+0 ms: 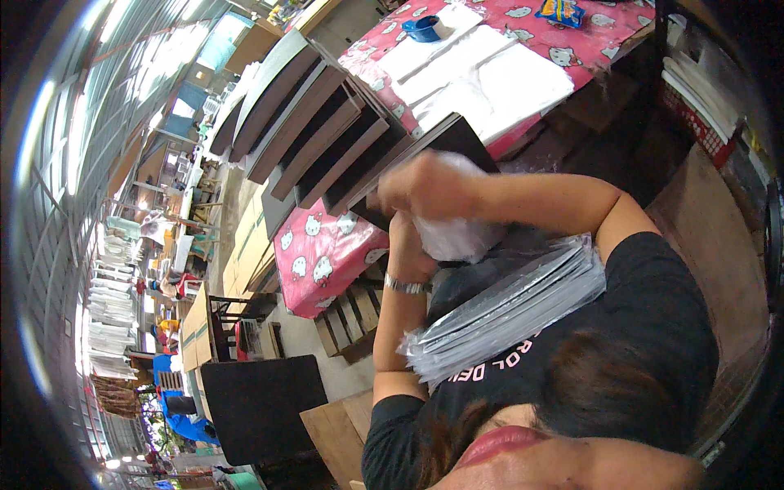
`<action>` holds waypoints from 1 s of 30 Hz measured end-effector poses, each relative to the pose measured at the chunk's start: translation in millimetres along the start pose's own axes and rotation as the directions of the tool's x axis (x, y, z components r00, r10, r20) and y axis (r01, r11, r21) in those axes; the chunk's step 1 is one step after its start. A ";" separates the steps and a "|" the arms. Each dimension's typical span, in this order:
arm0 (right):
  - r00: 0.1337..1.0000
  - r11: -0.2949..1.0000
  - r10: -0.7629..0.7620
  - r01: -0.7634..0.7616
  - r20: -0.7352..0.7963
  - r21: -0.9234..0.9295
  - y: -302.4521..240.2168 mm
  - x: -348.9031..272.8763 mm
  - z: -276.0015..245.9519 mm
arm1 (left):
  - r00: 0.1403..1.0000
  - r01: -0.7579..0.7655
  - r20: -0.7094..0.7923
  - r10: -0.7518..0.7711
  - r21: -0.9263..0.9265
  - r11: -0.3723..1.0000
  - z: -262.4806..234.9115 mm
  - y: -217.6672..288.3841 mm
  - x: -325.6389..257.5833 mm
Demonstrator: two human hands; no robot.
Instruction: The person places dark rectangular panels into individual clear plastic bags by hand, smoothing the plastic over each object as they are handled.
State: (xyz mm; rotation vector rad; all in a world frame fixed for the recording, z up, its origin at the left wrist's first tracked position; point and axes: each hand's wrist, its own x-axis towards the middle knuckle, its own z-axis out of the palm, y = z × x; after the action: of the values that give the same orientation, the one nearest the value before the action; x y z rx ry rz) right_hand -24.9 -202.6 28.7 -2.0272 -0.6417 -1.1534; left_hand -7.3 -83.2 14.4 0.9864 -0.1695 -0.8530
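Both hands work at a crumpled white cloth [457, 237] held above the near end of the tabletop [327, 253], which is covered in a pink cartoon-print sheet. The right hand [425, 186] is closed over the top of the cloth, its grip clenched on the fabric. The left hand [408, 245], a metal watch [406, 285] at its wrist, meets the cloth from below; its fingers are hidden, so whether its grip is closed cannot be told. A stack of flat dark items in clear plastic sleeves [506, 310] lies against the person's chest, just below the cloth. Dark boards [327, 139] stand fanned on edge along the tabletop beyond the hands. Farther off lie white sheets [482, 69] and a blue tape roll [425, 28].
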 end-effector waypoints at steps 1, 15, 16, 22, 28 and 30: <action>0.997 0.997 -0.072 0.073 0.026 -0.039 -2.0 -2.1 -2.2 | 0.999 0.015 0.036 -0.017 0.042 0.999 -1.2 -0.9 -0.1; 0.991 0.949 0.137 -0.130 -0.005 0.289 5.4 -10.9 -59.9 | 0.784 -0.451 0.053 0.618 0.733 0.510 -20.0 36.2 -45.4; 0.986 0.926 0.163 -0.159 0.017 0.342 -0.9 -14.2 -56.1 | 0.798 -0.456 0.065 0.599 0.715 0.530 -1.9 26.8 -47.0; 0.843 0.743 0.437 -0.535 0.312 0.403 -16.2 -25.4 -56.6 | 0.901 -0.402 0.001 0.434 0.378 0.834 -0.9 14.4 -42.3; 0.919 0.811 0.394 -0.364 0.033 0.458 -8.7 -37.3 -45.6 | 0.889 -0.366 -0.054 0.454 0.510 0.778 -7.4 6.1 -37.6; 0.910 0.817 0.410 -0.393 0.054 0.422 -16.3 -35.3 -46.5 | 0.878 -0.399 0.005 0.478 0.559 0.727 -17.8 9.1 -35.6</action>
State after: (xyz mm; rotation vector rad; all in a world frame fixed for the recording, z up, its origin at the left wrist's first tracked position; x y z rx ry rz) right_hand -77.6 -231.1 19.7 -1.6507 -0.3723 -0.7222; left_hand -17.5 -44.0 19.9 1.4653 -0.5313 -0.2798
